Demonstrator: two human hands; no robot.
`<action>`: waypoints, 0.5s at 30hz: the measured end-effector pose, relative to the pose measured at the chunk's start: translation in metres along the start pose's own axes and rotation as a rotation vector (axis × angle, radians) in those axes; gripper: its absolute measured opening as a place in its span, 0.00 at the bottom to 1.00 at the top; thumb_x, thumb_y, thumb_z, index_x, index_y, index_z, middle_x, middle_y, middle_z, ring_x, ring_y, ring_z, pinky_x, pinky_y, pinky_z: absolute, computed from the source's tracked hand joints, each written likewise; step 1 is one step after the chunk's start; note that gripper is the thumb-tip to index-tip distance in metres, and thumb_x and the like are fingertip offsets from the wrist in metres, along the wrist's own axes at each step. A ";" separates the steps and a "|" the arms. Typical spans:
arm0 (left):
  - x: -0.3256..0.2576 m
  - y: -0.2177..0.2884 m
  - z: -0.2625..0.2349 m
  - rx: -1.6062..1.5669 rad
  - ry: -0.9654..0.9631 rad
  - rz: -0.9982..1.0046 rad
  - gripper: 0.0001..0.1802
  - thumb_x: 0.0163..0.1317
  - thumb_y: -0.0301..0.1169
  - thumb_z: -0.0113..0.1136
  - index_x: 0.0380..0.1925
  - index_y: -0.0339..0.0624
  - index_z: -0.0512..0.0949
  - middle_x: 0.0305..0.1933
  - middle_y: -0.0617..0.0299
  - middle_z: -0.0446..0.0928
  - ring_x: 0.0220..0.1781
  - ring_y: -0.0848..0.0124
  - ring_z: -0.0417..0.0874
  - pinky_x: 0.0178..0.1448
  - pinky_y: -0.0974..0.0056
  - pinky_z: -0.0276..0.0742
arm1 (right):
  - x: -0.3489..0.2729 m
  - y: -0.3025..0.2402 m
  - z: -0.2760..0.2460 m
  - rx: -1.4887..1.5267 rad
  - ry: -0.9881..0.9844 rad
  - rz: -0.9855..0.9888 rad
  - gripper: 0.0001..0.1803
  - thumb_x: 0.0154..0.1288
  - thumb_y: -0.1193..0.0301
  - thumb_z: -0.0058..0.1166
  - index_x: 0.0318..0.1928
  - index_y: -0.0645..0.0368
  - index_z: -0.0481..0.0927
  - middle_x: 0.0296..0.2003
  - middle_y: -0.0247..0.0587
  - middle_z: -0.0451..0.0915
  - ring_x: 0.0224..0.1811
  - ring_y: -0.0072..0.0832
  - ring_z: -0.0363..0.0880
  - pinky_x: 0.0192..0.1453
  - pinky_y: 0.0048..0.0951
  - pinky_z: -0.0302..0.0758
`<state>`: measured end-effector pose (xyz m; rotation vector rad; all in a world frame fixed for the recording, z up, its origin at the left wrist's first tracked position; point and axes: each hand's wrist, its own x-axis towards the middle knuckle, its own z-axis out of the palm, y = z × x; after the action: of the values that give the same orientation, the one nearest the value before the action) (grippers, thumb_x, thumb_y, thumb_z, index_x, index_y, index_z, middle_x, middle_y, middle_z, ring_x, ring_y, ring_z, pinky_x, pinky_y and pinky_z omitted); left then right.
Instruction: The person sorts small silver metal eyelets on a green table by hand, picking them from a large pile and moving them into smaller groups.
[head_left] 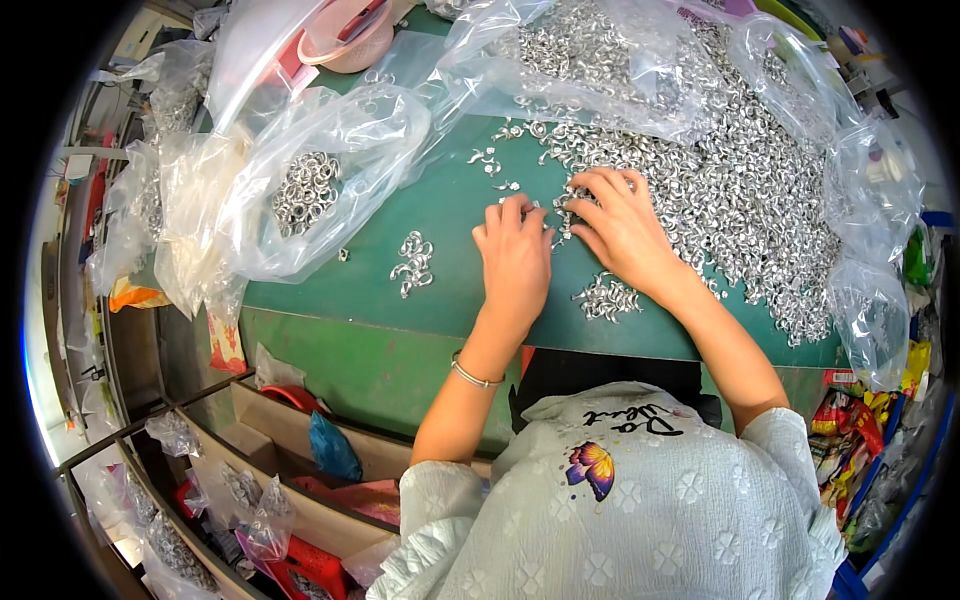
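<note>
A large heap of small, curved, silver metal pieces [740, 190] covers the right half of the green tabletop [440, 290]. My left hand [515, 255] is closed at the heap's left edge, fingers curled down, with a few silver pieces showing at its fingertips. Just right of it, my right hand [625, 230] rests over the heap's border. Its fingers are bent but spread, touching pieces; what lies under the palm is hidden. Close to my body, below the right hand, sits a small pile of pieces [607, 298]. Another small group of pieces [412, 264] lies left of my left hand.
A clear plastic bag [370, 130] with silver rings [306, 193] lies at the left. Plastic sheeting [640, 95] partly covers the heap. A pink basket [350, 45] stands at the back. Below the table's left front are open drawers [330, 450] with bagged parts.
</note>
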<state>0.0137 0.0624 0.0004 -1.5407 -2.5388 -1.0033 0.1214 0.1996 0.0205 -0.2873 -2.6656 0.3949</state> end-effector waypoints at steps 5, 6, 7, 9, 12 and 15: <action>-0.016 0.004 -0.016 -0.096 0.051 -0.052 0.16 0.54 0.23 0.65 0.44 0.40 0.79 0.47 0.58 0.73 0.50 0.60 0.72 0.51 0.58 0.63 | -0.008 0.010 -0.007 0.044 0.014 0.103 0.12 0.52 0.75 0.63 0.40 0.56 0.81 0.51 0.39 0.74 0.60 0.39 0.68 0.64 0.45 0.60; -0.018 0.004 -0.015 -0.091 0.061 -0.060 0.16 0.55 0.23 0.65 0.44 0.40 0.79 0.47 0.59 0.73 0.49 0.60 0.72 0.51 0.58 0.63 | -0.006 0.008 -0.006 0.131 0.004 0.075 0.11 0.54 0.75 0.60 0.40 0.56 0.82 0.52 0.39 0.74 0.61 0.39 0.67 0.65 0.47 0.59; -0.021 0.005 -0.011 -0.087 0.071 -0.067 0.15 0.55 0.23 0.64 0.45 0.41 0.79 0.47 0.59 0.73 0.49 0.60 0.72 0.52 0.58 0.63 | -0.003 0.005 -0.002 0.083 -0.020 0.035 0.10 0.54 0.75 0.60 0.39 0.56 0.82 0.52 0.38 0.74 0.61 0.39 0.66 0.65 0.47 0.59; -0.021 0.004 -0.008 -0.047 0.107 -0.089 0.15 0.55 0.22 0.64 0.45 0.41 0.78 0.47 0.59 0.73 0.49 0.61 0.72 0.52 0.58 0.63 | 0.005 -0.001 0.006 -0.012 -0.064 -0.052 0.09 0.55 0.76 0.58 0.38 0.55 0.83 0.52 0.38 0.74 0.62 0.39 0.66 0.66 0.48 0.59; -0.012 0.000 -0.005 0.021 0.157 -0.127 0.16 0.56 0.22 0.63 0.46 0.41 0.78 0.47 0.59 0.73 0.49 0.61 0.72 0.52 0.58 0.63 | 0.012 0.003 0.008 -0.014 -0.067 -0.046 0.05 0.56 0.74 0.59 0.35 0.56 0.83 0.51 0.37 0.74 0.62 0.38 0.66 0.66 0.47 0.59; -0.012 0.005 -0.011 -0.013 0.129 -0.135 0.15 0.56 0.23 0.63 0.46 0.42 0.78 0.47 0.59 0.73 0.49 0.61 0.73 0.52 0.58 0.63 | 0.011 0.007 0.001 0.104 0.010 -0.015 0.04 0.55 0.73 0.61 0.33 0.56 0.82 0.50 0.37 0.75 0.61 0.38 0.67 0.65 0.45 0.60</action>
<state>0.0206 0.0485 0.0076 -1.2753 -2.5798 -1.0966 0.1122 0.2089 0.0217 -0.2365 -2.6251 0.5239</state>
